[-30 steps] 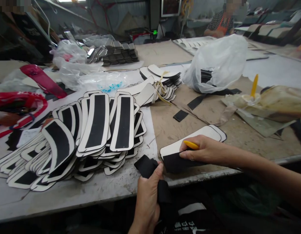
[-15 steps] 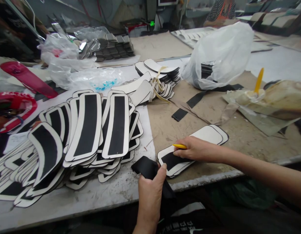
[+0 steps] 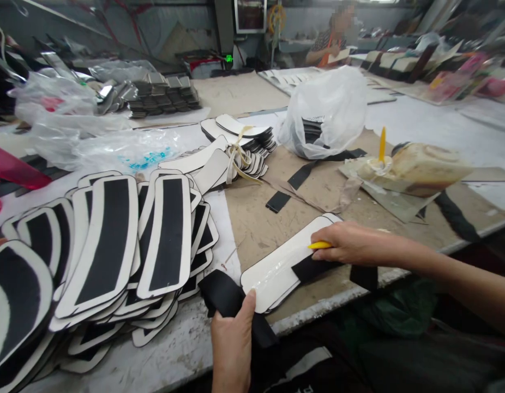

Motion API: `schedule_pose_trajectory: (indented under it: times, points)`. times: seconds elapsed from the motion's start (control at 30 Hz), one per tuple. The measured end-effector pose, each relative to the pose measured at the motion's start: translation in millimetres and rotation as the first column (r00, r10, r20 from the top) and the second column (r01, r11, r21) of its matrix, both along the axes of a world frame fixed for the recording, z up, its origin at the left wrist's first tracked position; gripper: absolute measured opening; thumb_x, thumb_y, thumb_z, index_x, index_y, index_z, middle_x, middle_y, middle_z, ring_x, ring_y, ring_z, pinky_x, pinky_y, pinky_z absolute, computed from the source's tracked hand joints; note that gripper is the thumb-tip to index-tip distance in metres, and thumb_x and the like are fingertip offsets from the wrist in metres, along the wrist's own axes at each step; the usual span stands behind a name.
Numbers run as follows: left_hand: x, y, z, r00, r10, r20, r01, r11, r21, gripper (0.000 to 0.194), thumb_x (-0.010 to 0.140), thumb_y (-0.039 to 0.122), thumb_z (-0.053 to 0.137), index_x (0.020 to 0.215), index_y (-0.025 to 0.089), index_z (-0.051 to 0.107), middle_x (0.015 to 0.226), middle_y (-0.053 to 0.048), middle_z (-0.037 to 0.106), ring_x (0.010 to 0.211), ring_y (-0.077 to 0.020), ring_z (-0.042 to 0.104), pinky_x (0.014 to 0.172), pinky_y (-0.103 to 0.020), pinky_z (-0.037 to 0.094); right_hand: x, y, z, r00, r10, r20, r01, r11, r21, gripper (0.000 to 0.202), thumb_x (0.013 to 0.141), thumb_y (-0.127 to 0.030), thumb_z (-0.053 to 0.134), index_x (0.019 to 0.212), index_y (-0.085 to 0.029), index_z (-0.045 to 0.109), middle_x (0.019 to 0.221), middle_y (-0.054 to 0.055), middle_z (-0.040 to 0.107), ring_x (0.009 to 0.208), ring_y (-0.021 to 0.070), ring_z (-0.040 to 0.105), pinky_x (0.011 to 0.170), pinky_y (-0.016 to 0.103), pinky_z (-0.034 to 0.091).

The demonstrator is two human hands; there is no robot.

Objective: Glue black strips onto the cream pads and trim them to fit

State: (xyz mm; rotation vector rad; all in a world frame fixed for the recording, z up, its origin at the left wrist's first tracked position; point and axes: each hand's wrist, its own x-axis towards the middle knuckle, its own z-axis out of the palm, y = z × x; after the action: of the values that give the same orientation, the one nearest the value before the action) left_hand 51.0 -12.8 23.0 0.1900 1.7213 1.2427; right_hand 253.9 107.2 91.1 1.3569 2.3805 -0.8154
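My right hand (image 3: 338, 244) is closed round a yellow tool (image 3: 320, 245) and also grips a black strip (image 3: 312, 268), which lies partly over a white curved piece (image 3: 272, 273). Glossy streaks show on the white surface. At the near left end of that piece rests the thumb of my left hand (image 3: 236, 333). A folded black band (image 3: 223, 292) is held in my left hand, its loose end hanging at the table edge. Left of my hands lies a large heap of white pieces with black centres (image 3: 168, 234).
Tied white pieces (image 3: 211, 169) lie beyond the heap. A plastic bag (image 3: 330, 109) stands behind the brown sheet (image 3: 252, 229); a stained container (image 3: 428, 166) with a yellow stick is at right. A person (image 3: 332, 41) is in the background.
The black strip has come away from the near left end of the white piece, baring its glossy surface. My right hand has moved right with the strip and yellow tool. The view has shifted right.
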Motion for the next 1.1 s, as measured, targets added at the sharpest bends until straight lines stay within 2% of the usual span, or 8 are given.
schedule_pose_trajectory:
  times: [0.07,0.17,0.37,0.5,0.63,0.8,0.97,1.1]
  points:
    - [-1,1,2.2,1.000,-0.009,0.011,0.009,1.000,-0.009,0.034,0.062,0.021,0.077,0.094,0.015,0.067,0.091,-0.007,0.073,0.089,-0.0249,0.067,0.087,-0.039,0.050,16,-3,9.0,0.997,-0.069,-0.020,0.069,0.997,0.015,0.020,0.084,-0.034,0.050,0.075,-0.019,0.060,0.071,0.003,0.061,0.065,0.0164,0.054,0.058,0.025,0.034]
    - [-2,0,6.2,0.997,-0.029,0.078,0.028,0.999,0.021,0.031,0.066,0.022,0.075,0.095,0.017,0.067,0.092,-0.005,0.073,0.090,-0.0223,0.067,0.085,-0.035,0.050,17,-12,23.4,0.975,-0.059,-0.216,0.030,0.990,-0.137,0.027,0.086,-0.040,0.049,0.074,-0.019,0.060,0.069,0.001,0.057,0.064,0.0146,0.052,0.058,0.024,0.036]
    - [-5,-6,3.3,0.992,-0.105,0.074,0.103,0.994,0.027,0.027,0.067,0.037,0.073,0.079,0.014,0.067,0.064,-0.002,0.066,0.063,-0.0179,0.062,0.063,-0.028,0.049,-33,-17,27.6,0.888,-0.093,-0.449,-0.075,0.937,-0.342,0.029,0.084,-0.044,0.050,0.077,-0.017,0.059,0.066,-0.003,0.051,0.059,0.0105,0.045,0.052,0.021,0.034]
    - [-10,-12,-1.3,0.985,-0.167,-0.046,0.169,0.985,0.038,0.036,0.070,0.045,0.068,0.053,0.017,0.052,0.052,0.004,0.053,0.053,-0.0109,0.050,0.055,-0.022,0.040,-60,-6,-4.5,0.935,-0.032,-0.353,-0.069,0.961,-0.269,0.023,0.082,-0.035,0.050,0.069,-0.017,0.056,0.058,-0.004,0.048,0.053,0.0098,0.042,0.049,0.021,0.030]
    - [-11,-12,3.9,0.983,-0.170,-0.075,0.173,0.984,0.039,0.033,0.073,0.046,0.064,0.059,0.017,0.056,0.055,0.003,0.057,0.057,-0.0128,0.053,0.059,-0.022,0.042,-64,-2,-23.7,0.961,0.008,-0.275,-0.064,0.978,-0.197,0.019,0.080,-0.032,0.051,0.070,-0.017,0.058,0.061,-0.001,0.056,0.056,0.0119,0.048,0.052,0.022,0.031]
    - [-6,-2,7.3,0.994,-0.113,0.000,0.113,0.992,0.061,0.031,0.065,0.031,0.074,0.089,0.013,0.067,0.087,-0.008,0.072,0.085,-0.0234,0.065,0.078,-0.031,0.049,-64,-4,-22.3,0.969,0.041,-0.242,-0.086,0.981,-0.175,0.019,0.081,-0.031,0.051,0.074,-0.017,0.061,0.064,0.002,0.062,0.058,0.0133,0.052,0.052,0.021,0.032]
    - [-3,1,-1.3,0.992,-0.117,-0.050,0.120,0.990,0.072,0.030,0.063,0.025,0.075,0.089,0.010,0.069,0.091,-0.011,0.073,0.085,-0.0262,0.067,0.079,-0.036,0.051,-68,-6,-22.8,0.969,0.080,-0.235,-0.116,0.983,-0.142,0.019,0.083,-0.031,0.050,0.078,-0.018,0.063,0.068,0.003,0.065,0.060,0.0146,0.055,0.053,0.022,0.033]
    - [-3,0,-2.1,0.994,-0.100,-0.038,0.103,0.993,0.056,0.029,0.065,0.025,0.073,0.088,0.010,0.069,0.089,-0.011,0.073,0.085,-0.0268,0.067,0.078,-0.035,0.051,-39,-5,-15.6,0.984,0.134,-0.115,-0.143,0.987,-0.073,0.022,0.081,-0.038,0.054,0.080,-0.019,0.064,0.076,0.005,0.066,0.067,0.0178,0.057,0.056,0.024,0.033]
